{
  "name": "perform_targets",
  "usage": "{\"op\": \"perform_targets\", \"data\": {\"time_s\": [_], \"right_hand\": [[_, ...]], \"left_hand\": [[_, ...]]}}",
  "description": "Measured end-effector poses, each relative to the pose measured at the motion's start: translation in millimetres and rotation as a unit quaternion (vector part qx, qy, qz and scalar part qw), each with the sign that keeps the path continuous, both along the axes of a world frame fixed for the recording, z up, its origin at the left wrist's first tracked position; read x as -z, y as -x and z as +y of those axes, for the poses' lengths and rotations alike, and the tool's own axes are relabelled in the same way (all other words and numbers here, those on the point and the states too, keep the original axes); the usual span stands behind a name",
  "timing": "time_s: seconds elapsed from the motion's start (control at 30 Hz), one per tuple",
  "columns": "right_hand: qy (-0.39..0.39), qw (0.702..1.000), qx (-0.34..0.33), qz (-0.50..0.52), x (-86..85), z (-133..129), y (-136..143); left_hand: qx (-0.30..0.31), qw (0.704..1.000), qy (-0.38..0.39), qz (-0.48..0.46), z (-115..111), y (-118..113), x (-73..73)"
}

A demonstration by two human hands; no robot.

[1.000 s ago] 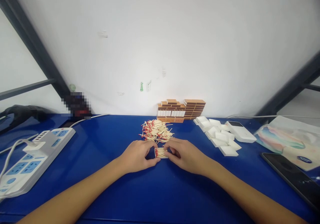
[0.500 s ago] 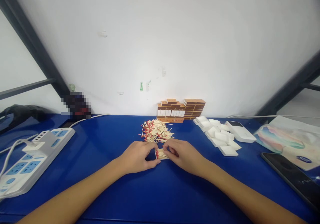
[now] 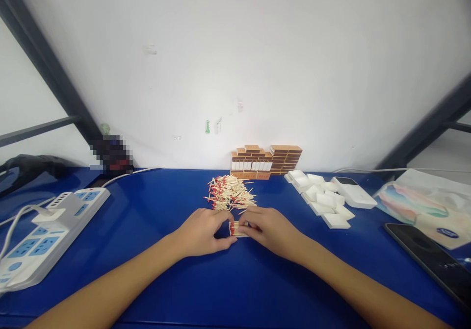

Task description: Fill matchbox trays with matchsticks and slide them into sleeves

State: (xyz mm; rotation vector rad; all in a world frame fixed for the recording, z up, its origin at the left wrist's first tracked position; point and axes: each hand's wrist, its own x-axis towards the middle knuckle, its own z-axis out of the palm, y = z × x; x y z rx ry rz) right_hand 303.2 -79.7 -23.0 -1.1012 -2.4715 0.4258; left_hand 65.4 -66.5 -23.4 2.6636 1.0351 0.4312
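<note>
My left hand [image 3: 201, 233] held the small tray [image 3: 242, 236]; my right hand [image 3: 270, 231] pinched its matches [image 3: 234, 226], where uneven pressure could have spilled them.

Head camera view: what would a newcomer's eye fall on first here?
Probably the loose heap of red-tipped wooden matches, bright against the glossy blue tabletop, just beyond the hands. Next, the small white rectangular tray of matches between the left hand and right hand. Behind the heap, brown-and-tan cardboard matchboxes stand stacked by the wall.
</note>
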Motion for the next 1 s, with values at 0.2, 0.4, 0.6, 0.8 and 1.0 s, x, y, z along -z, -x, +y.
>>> {"op": "perform_targets", "data": {"time_s": [0.2,0.4,0.6,0.8,1.0], "right_hand": [[0.025,0.999,-0.022,0.005,-2.7,0,-1],[0.041,0.999,-0.019,0.01,-8.0,-1,-1],[0.067,0.997,0.041,-0.006,-11.4,-2,2],[0.071,0.997,0.038,0.009,-13.4,-3,2],[0.096,0.995,0.0,0.028,-12.8,-3,0]], "left_hand": [[0.001,1.0,-0.003,0.002,0,-1,-0.8],[-0.001,1.0,-0.005,0.01,0,0,-1.4],[0.002,1.0,-0.011,0.006,0,0,0.8],[0.003,1.0,-0.011,0.008,1,0,2.2],[0.002,1.0,-0.009,0.009,-1,0,0.2]]}}
